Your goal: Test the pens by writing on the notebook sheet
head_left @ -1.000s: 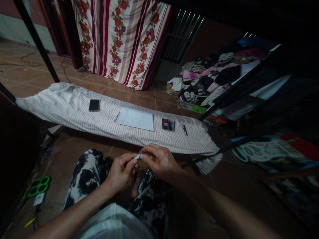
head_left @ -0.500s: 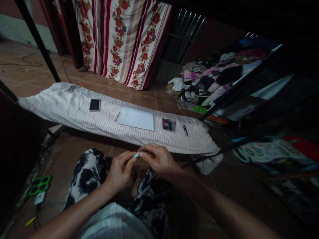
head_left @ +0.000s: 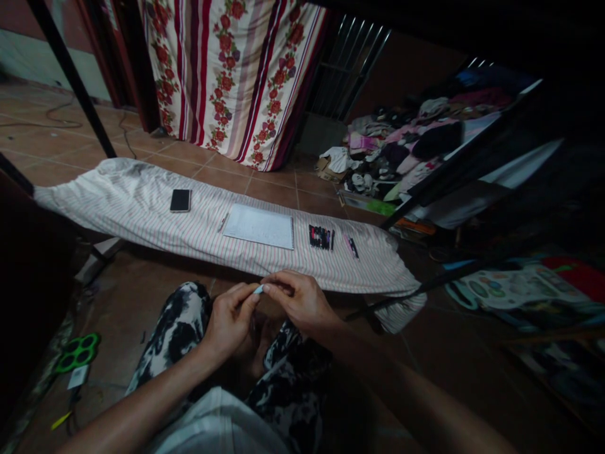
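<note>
My left hand (head_left: 230, 320) and my right hand (head_left: 299, 301) meet above my lap, fingertips pinched together on a small pale object (head_left: 258, 289) held between them. Only its light tip shows, so I cannot make out what it is. Below the hands are my crossed legs in black-and-white patterned trousers (head_left: 174, 334). In front of me a striped cloth (head_left: 142, 214) lies on the tiled floor with a spiral notebook (head_left: 259, 226), a pen (head_left: 222, 222) beside it, a dark phone (head_left: 180, 200) and a row of several pens (head_left: 321, 238).
A floral striped curtain (head_left: 227, 69) hangs at the back. A heap of clothes (head_left: 392, 151) fills the back right. A green spinner toy (head_left: 75, 352) lies on the floor at left. Dark metal poles (head_left: 70, 82) cross the view, and a colourful board (head_left: 501, 287) lies at right.
My hands have stayed pinched together on the small pale object and lifted very slightly. The view shifted a little; nothing on the cloth has moved.
</note>
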A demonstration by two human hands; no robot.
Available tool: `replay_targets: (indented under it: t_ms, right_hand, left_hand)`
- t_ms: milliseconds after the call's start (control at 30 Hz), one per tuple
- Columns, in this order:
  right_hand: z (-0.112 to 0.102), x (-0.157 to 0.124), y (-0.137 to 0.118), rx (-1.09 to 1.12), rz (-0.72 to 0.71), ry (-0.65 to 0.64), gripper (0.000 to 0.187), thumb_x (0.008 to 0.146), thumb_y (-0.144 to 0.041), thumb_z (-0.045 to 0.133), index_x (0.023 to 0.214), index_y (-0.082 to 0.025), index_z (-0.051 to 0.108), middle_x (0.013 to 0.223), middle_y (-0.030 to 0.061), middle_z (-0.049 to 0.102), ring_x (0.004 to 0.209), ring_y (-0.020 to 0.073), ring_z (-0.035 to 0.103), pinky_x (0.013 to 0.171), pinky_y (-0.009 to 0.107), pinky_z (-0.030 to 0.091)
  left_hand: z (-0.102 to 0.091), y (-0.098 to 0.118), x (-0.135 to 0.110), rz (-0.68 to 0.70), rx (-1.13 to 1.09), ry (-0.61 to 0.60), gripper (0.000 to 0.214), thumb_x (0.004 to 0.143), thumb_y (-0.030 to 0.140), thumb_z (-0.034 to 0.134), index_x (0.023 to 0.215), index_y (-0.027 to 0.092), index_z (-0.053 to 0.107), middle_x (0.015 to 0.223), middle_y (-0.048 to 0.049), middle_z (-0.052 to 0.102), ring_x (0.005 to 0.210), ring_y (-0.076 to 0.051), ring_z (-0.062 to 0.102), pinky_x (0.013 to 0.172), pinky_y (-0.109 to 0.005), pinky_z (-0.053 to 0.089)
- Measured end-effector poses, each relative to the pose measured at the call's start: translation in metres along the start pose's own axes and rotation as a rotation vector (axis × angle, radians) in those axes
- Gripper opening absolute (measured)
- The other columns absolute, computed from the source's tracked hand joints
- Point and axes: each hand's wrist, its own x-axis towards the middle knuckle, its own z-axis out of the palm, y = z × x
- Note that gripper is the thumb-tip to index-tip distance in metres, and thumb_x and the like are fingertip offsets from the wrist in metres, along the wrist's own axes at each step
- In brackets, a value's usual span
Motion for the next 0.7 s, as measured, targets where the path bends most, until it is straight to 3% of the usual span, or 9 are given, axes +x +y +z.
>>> replay_targets:
  t_ms: [167,300,400,567,700]
  right_hand:
    - [-0.003,0.004,0.009,0.244,0.077,0.052,0.049,0.079,-0.028,0.056,0.126,-0.022,0.045,0.086,0.0022,0.064,0.066,0.0099,0.059,0.061,0.022,0.048]
    - [0.005,0.0,0.024,0.284,0.121,0.11,0.04,0.076,-0.027,0.058,0.115,-0.02,0.054,0.085,0.0037,0.063,0.071,0.0114,0.059,0.065,0.025,0.049]
    - [0.019,-0.008,0.037,0.387,0.117,0.11,0.042,0.071,-0.026,0.064,0.112,-0.02,0.056,0.09,0.0053,0.064,0.077,0.014,0.06,0.07,0.028,0.051]
    - [0.043,-0.018,0.048,0.736,0.156,0.04,0.057,0.067,-0.022,0.068,0.121,-0.028,0.051,0.113,0.0062,0.059,0.094,0.0168,0.06,0.078,0.031,0.051]
    - [0.055,-0.016,0.052,0.859,0.118,0.155,0.047,0.067,-0.019,0.069,0.112,-0.027,0.059,0.103,0.0031,0.061,0.084,0.0139,0.062,0.076,0.029,0.052]
  left_hand:
    - [-0.001,0.009,0.02,-0.387,-0.602,-0.018,0.02,0.074,0.024,0.063,0.087,0.01,0.067,0.064,-0.0013,0.062,0.055,-0.009,0.055,0.053,-0.019,0.043]
    - [-0.004,0.013,0.041,-0.586,-0.933,0.079,0.01,0.077,0.011,0.058,0.083,0.007,0.065,0.065,-0.0025,0.06,0.055,-0.008,0.057,0.052,-0.016,0.044]
    - [-0.003,0.012,0.055,-0.636,-1.128,0.113,0.015,0.083,0.006,0.047,0.083,0.006,0.062,0.065,-0.0028,0.057,0.054,-0.007,0.055,0.052,-0.015,0.046]
    - [0.004,0.013,0.071,-0.648,-1.334,0.105,0.024,0.089,0.009,0.035,0.082,0.008,0.058,0.066,-0.002,0.051,0.054,-0.006,0.05,0.049,-0.014,0.045]
    - [0.01,0.016,0.079,-0.649,-1.409,0.137,0.026,0.09,0.01,0.032,0.081,0.008,0.056,0.067,-0.0013,0.048,0.054,-0.005,0.048,0.047,-0.013,0.043]
